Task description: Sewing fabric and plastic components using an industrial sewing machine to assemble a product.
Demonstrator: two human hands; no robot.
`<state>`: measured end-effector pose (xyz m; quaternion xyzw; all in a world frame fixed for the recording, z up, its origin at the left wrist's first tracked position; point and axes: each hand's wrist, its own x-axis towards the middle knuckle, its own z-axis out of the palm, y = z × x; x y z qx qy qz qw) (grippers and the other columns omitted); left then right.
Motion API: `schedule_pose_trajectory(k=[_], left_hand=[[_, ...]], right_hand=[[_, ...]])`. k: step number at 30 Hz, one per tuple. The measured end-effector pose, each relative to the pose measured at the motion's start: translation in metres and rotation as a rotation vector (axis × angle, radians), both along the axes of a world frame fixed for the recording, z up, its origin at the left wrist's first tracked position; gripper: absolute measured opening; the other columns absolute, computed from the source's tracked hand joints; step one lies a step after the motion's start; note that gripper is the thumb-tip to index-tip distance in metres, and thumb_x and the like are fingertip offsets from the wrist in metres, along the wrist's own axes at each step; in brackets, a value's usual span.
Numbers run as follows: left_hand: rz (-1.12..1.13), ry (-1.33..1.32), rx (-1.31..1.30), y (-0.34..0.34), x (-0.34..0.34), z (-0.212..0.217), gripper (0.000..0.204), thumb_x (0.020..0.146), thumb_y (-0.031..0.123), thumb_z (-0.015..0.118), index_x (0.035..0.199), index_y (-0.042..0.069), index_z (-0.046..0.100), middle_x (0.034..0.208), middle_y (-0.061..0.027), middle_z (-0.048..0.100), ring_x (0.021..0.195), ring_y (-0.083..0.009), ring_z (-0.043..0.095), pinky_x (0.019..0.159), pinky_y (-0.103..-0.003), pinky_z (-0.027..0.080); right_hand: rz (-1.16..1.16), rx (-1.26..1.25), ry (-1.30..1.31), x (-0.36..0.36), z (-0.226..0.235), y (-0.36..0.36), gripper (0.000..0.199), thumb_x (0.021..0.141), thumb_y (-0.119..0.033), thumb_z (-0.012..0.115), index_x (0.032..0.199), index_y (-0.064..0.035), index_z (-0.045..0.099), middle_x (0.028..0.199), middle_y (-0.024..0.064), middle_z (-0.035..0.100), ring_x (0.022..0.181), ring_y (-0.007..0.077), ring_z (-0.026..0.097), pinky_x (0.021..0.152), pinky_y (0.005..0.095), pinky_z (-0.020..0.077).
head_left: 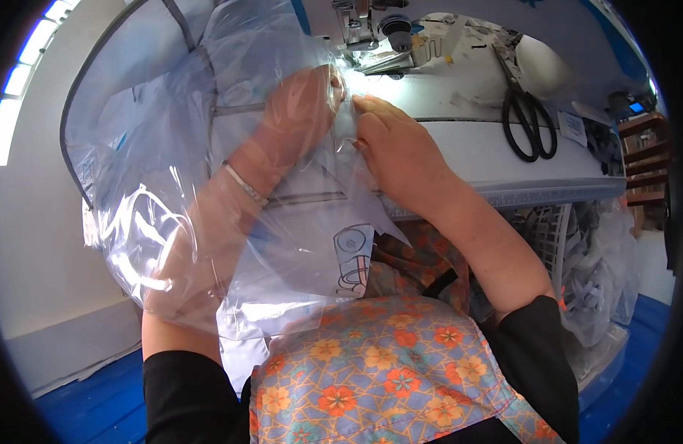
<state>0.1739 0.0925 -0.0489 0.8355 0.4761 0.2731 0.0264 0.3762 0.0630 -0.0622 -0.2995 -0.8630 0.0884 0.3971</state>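
Observation:
A large clear plastic sheet with grey binding strips spreads over my left forearm and hangs toward my lap. Through it I see my left hand, its fingers closed on the sheet just left of the sewing machine's needle area. My right hand pinches the same sheet's edge close by, thumb and fingers pressed together. Both sets of fingertips lie near the bright lamp spot in front of the metal guide. A printed drawing shows on the sheet's lower part.
Black-handled scissors lie on the white machine table, right of my hands. Behind them sits a rounded white object. Below the table's right edge are a white plastic basket and a bag of clear scraps.

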Motion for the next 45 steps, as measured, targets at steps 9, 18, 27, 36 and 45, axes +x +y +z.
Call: schedule_pose_trajectory(k=[9, 18, 27, 36, 45], left_hand=[[-0.062, 0.387, -0.754, -0.224, 0.003, 0.113, 0.047, 0.089, 0.020, 0.061, 0.127, -0.006, 0.058, 0.149, -0.0253, 0.042, 0.142, -0.0433, 0.035, 0.116, -0.052, 0.030], [-0.017, 0.195, -0.098, -0.055, 0.043, 0.063, 0.035, 0.090, 0.007, 0.050, 0.121, -0.004, 0.062, 0.126, -0.0173, 0.063, 0.112, -0.0373, 0.060, 0.095, -0.040, 0.049], [0.062, 0.211, 0.112, -0.046, 0.041, 0.019, 0.031, 0.084, 0.010, 0.060, 0.112, -0.004, 0.066, 0.114, -0.0148, 0.068, 0.098, -0.0291, 0.063, 0.088, -0.039, 0.052], [0.044, 0.257, 0.029, -0.050, 0.039, 0.025, 0.037, 0.082, 0.013, 0.064, 0.115, -0.004, 0.065, 0.124, -0.0173, 0.063, 0.106, -0.0291, 0.060, 0.092, -0.039, 0.051], [0.047, 0.203, -0.004, -0.042, 0.035, 0.021, 0.043, 0.081, 0.011, 0.066, 0.122, -0.002, 0.061, 0.127, -0.0165, 0.061, 0.110, -0.0320, 0.058, 0.098, -0.040, 0.047]], right_hand=[[0.031, 0.008, -0.152, 0.007, 0.004, 0.000, 0.023, 0.079, -0.002, 0.060, 0.101, 0.0039, 0.056, 0.117, 0.0232, 0.064, 0.114, 0.0388, 0.061, 0.099, 0.0435, 0.0485], [0.122, -0.162, -0.243, 0.007, 0.016, -0.020, 0.022, 0.080, -0.003, 0.056, 0.100, 0.0017, 0.063, 0.112, 0.0206, 0.065, 0.107, 0.0350, 0.063, 0.091, 0.0426, 0.0519], [0.056, -0.075, -0.085, 0.036, 0.012, -0.066, 0.032, 0.075, -0.003, 0.063, 0.106, -0.0013, 0.066, 0.119, 0.0131, 0.065, 0.110, 0.0344, 0.061, 0.093, 0.0445, 0.0485], [0.005, -0.025, 0.022, 0.024, 0.005, -0.064, 0.029, 0.072, -0.006, 0.065, 0.100, -0.0030, 0.071, 0.103, 0.0100, 0.070, 0.089, 0.0284, 0.066, 0.075, 0.0387, 0.0526], [-0.010, -0.120, 0.054, 0.021, 0.006, -0.061, 0.033, 0.072, -0.001, 0.066, 0.104, -0.0026, 0.071, 0.111, 0.0141, 0.069, 0.092, 0.0321, 0.065, 0.079, 0.0382, 0.0529]])
